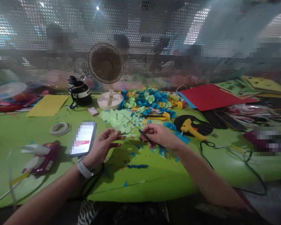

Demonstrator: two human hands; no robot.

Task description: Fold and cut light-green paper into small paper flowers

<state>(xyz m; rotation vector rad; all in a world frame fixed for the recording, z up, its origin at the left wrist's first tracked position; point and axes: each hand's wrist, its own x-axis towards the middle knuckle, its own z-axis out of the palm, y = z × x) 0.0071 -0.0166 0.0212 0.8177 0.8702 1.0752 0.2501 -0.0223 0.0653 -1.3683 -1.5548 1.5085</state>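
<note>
My right hand (158,135) is closed around dark-handled scissors (136,126), whose narrow blades point up and to the left over the paper scraps. My left hand (105,143), with a white band at its wrist, pinches a small piece of pale green paper (119,126) between thumb and fingers. Behind both hands lies a pile of pale green paper pieces (110,117). Below them, a dark blue crinkled strip (137,166) rests on the green table among small blue offcuts. Left of my left hand is a lit phone (83,140), its screen partly blurred out.
A desk fan (105,64) stands at the back, beside a heap of blue, yellow and green paper flowers (150,98). To the right lie a yellow glue gun (193,129) with a trailing cord and red sheets (210,97). A tape roll (59,128) sits left.
</note>
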